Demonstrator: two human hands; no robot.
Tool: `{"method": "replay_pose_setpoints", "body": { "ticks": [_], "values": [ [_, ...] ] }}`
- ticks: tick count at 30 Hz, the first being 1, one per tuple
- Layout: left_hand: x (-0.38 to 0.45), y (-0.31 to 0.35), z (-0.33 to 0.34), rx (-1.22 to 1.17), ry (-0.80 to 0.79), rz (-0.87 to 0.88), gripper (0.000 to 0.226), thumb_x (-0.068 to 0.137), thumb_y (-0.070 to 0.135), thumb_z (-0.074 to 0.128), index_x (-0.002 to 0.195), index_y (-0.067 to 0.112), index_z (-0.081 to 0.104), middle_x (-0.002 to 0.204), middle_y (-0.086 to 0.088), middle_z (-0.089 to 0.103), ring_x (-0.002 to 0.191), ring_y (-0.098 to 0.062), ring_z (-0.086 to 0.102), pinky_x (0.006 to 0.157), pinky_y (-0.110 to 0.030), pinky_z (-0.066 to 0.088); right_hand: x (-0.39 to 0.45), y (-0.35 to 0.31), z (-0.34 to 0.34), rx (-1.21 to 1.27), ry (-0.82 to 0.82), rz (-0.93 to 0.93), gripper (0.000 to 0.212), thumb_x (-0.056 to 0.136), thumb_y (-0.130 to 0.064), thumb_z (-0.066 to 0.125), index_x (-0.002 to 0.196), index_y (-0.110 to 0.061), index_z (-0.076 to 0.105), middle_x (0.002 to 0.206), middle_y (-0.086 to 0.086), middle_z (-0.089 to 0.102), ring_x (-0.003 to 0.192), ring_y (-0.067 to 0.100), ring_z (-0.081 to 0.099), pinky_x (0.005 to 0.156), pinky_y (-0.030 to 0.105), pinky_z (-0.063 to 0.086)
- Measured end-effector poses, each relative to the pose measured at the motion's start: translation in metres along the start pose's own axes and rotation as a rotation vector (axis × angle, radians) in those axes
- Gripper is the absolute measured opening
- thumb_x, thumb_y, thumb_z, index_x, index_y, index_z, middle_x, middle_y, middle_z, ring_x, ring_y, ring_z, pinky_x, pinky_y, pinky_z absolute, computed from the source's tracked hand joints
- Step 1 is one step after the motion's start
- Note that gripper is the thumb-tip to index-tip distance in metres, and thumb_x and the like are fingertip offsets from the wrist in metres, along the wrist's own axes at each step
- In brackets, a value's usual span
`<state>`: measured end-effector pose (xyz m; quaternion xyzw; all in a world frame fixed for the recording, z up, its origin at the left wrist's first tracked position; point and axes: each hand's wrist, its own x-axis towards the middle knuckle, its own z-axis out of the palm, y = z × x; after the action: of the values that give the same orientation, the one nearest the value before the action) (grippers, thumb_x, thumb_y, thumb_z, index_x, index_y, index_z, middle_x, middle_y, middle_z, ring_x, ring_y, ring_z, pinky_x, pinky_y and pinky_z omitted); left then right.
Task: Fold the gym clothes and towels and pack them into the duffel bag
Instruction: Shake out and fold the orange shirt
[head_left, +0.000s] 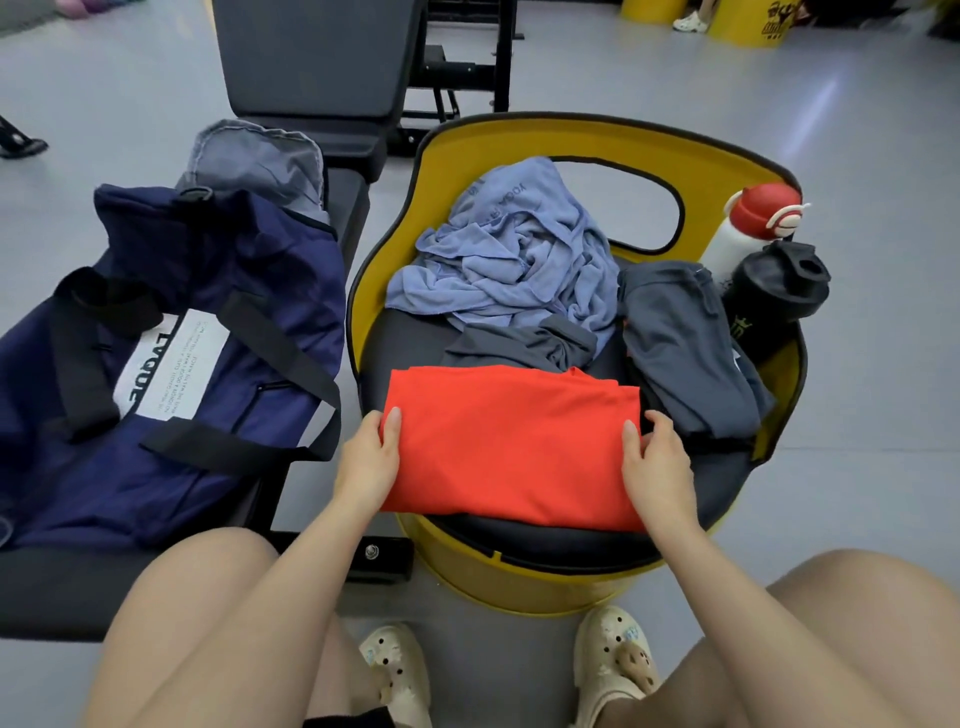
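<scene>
Over on your left the navy duffel bag (171, 353) is slumped on the black bench (322, 218), straps lying across it and white label up. Your left hand (370, 457) grips the left edge of the folded red shirt (511, 441), thumb on top, fingers tucked under. The shirt sits at the front of the yellow chair's (467, 156) black seat. Your right hand (657, 457) holds the right edge the same way. Behind it there's a crumpled blue towel (511, 254), dark grey clothes (685, 343) to the right, then a white bottle (748, 228) and a black shaker (774, 296) at the chair's edge.
</scene>
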<state>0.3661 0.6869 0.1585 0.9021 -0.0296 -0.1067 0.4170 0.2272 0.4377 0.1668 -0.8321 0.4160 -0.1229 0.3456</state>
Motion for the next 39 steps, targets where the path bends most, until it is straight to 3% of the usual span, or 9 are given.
{"method": "replay_pose_setpoints", "body": {
  "ticks": [10, 15, 18, 22, 25, 29, 34, 36, 39],
  "values": [
    [-0.001, 0.009, 0.008, 0.133, 0.110, 0.033, 0.030, 0.103, 0.035, 0.023, 0.093, 0.011, 0.037, 0.083, -0.022, 0.055, 0.077, -0.038, 0.052, 0.069, -0.042, 0.042, -0.002, 0.008, -0.001, -0.197, 0.063, -0.157, 0.033, 0.104, -0.024, 0.029, 0.124, -0.007, 0.051, 0.123, 0.010, 0.054, 0.104, 0.035, 0.053, 0.086, 0.043, 0.038],
    [-0.001, 0.007, 0.013, 0.287, 0.105, 0.022, 0.033, 0.103, 0.034, 0.022, 0.101, 0.007, 0.040, 0.092, -0.026, 0.060, 0.086, -0.043, 0.056, 0.072, -0.044, 0.044, 0.000, 0.014, 0.003, -0.257, 0.051, -0.166, 0.033, 0.103, -0.027, 0.031, 0.124, -0.008, 0.049, 0.123, 0.010, 0.054, 0.100, 0.039, 0.055, 0.078, 0.042, 0.040],
    [-0.006, 0.015, 0.008, 0.344, 0.207, 0.031, 0.033, 0.102, 0.036, 0.031, 0.114, 0.009, 0.045, 0.106, -0.018, 0.060, 0.096, -0.040, 0.056, 0.070, -0.039, 0.037, -0.004, 0.009, 0.002, -0.324, 0.144, -0.180, 0.034, 0.101, -0.032, 0.041, 0.124, -0.009, 0.048, 0.121, 0.009, 0.053, 0.093, 0.038, 0.060, 0.066, 0.038, 0.039],
    [-0.006, 0.026, 0.006, 0.381, 0.447, 0.424, 0.036, 0.092, 0.027, 0.055, 0.119, 0.004, 0.056, 0.109, -0.019, 0.057, 0.095, -0.038, 0.057, 0.074, -0.046, 0.048, -0.002, 0.004, 0.006, -0.349, 0.305, -0.452, 0.030, 0.092, -0.025, 0.058, 0.112, -0.003, 0.059, 0.096, 0.014, 0.055, 0.080, 0.035, 0.059, 0.060, 0.040, 0.047],
    [-0.006, 0.034, 0.018, 0.421, 0.348, 0.669, 0.040, 0.092, 0.028, 0.043, 0.121, 0.006, 0.059, 0.117, -0.016, 0.060, 0.104, -0.036, 0.060, 0.082, -0.044, 0.051, -0.003, -0.002, 0.023, -0.342, 0.308, -0.705, 0.030, 0.090, -0.027, 0.047, 0.102, -0.007, 0.066, 0.090, 0.009, 0.058, 0.076, 0.029, 0.056, 0.066, 0.038, 0.046],
    [0.010, 0.046, 0.021, 0.325, 0.176, 0.526, 0.037, 0.097, 0.025, 0.048, 0.129, 0.009, 0.056, 0.132, -0.009, 0.054, 0.130, -0.030, 0.044, 0.109, -0.047, 0.033, 0.010, -0.015, 0.032, -0.221, 0.239, -0.644, 0.032, 0.090, -0.023, 0.051, 0.113, -0.008, 0.066, 0.106, 0.009, 0.062, 0.095, 0.031, 0.059, 0.084, 0.043, 0.046],
    [0.029, 0.054, 0.019, 0.324, 0.092, 0.446, 0.022, 0.096, 0.025, 0.053, 0.109, 0.012, 0.065, 0.110, -0.005, 0.059, 0.110, -0.026, 0.051, 0.111, -0.036, 0.020, 0.044, -0.021, 0.028, -0.250, 0.062, -0.545, 0.035, 0.093, -0.020, 0.059, 0.128, -0.012, 0.059, 0.115, 0.007, 0.061, 0.113, 0.026, 0.052, 0.114, 0.041, 0.021],
    [0.031, 0.056, 0.021, 0.310, 0.093, 0.416, 0.019, 0.095, 0.025, 0.054, 0.104, 0.011, 0.065, 0.107, -0.005, 0.058, 0.106, -0.027, 0.050, 0.110, -0.037, 0.024, 0.049, -0.020, 0.030, -0.218, 0.057, -0.544, 0.028, 0.093, -0.018, 0.060, 0.118, -0.010, 0.065, 0.102, 0.007, 0.062, 0.104, 0.028, 0.056, 0.113, 0.042, 0.024],
    [0.031, 0.058, 0.022, 0.270, 0.138, 0.398, 0.016, 0.094, 0.023, 0.056, 0.101, 0.012, 0.065, 0.104, -0.005, 0.057, 0.102, -0.029, 0.049, 0.099, -0.039, 0.036, 0.052, -0.017, 0.032, -0.122, 0.124, -0.579, 0.012, 0.089, -0.013, 0.064, 0.098, -0.007, 0.071, 0.088, 0.007, 0.062, 0.086, 0.031, 0.060, 0.093, 0.043, 0.040]
  ]
}}
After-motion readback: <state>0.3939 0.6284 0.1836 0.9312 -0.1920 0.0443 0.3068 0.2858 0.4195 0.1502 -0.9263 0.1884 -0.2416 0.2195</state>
